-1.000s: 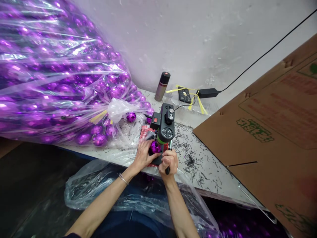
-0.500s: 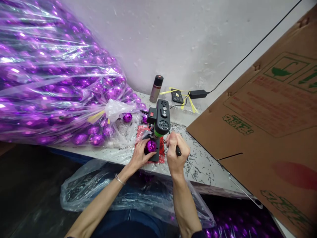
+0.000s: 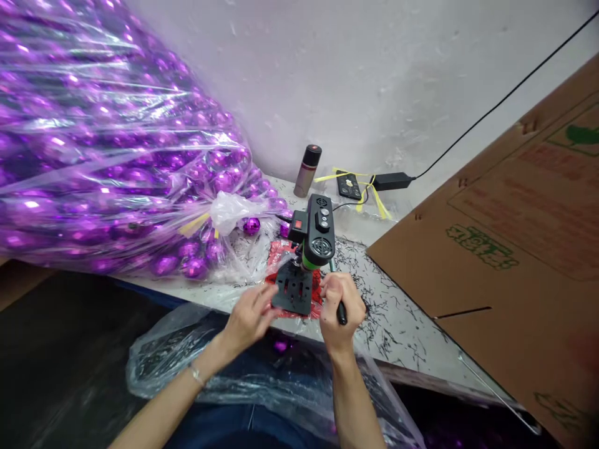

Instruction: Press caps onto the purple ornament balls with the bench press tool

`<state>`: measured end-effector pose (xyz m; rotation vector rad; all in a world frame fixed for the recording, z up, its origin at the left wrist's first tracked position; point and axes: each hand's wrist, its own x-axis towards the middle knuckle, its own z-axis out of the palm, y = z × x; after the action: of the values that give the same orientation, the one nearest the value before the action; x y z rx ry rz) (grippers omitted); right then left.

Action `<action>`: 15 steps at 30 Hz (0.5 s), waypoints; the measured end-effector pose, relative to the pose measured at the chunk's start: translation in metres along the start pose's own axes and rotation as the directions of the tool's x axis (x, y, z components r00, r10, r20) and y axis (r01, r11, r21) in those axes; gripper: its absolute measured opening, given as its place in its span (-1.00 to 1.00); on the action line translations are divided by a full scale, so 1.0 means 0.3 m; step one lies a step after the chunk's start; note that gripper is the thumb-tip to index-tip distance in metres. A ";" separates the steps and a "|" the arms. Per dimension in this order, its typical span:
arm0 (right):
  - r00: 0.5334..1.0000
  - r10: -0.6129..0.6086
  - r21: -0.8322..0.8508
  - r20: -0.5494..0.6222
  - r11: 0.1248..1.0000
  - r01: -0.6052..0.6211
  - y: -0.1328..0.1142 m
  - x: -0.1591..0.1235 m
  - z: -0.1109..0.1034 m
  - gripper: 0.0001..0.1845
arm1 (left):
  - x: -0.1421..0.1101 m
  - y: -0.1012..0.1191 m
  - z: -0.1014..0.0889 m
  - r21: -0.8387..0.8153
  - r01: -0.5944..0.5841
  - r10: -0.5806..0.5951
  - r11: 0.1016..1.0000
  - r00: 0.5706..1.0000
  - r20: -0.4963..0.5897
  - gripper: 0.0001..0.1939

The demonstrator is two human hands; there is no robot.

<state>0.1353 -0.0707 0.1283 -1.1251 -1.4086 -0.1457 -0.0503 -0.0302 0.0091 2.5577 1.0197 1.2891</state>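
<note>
Head view: mini drill press [image 3: 311,249] base plate bare. Right hand [image 3: 339,302] clenched on its lever; left hand [image 3: 248,318] loose-fingered, empty, beside base. Purple ball [image 3: 279,345] below base in bag. Judged: between pieces; next needs fresh ball seated.

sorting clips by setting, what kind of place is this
Likely a small ornament workshop: a bench drill press, a huge bag of purple baubles, black shavings strewn over the workbench.
</note>
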 end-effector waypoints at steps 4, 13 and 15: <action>1.000 0.002 0.001 -0.007 1.000 -0.002 -0.001 -0.003 0.005 -0.69 | 0.339 -0.188 0.010 0.202 0.431 -0.431 0.879 0.901 -0.044 -0.64; 0.999 -0.032 -0.023 -0.030 0.999 0.031 0.005 -0.008 0.012 -0.68 | 0.593 -0.340 0.062 0.228 0.703 -0.738 0.674 0.649 0.183 -0.63; 0.999 -0.036 -0.028 -0.024 0.999 0.035 0.004 -0.007 0.010 -0.68 | 0.555 -0.328 0.043 0.077 0.745 -0.745 0.663 0.644 0.174 -0.57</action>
<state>0.1334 -0.0692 0.1253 -1.1178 -1.4086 -0.2042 -0.0224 0.1491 0.0775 1.8075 1.7501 0.7700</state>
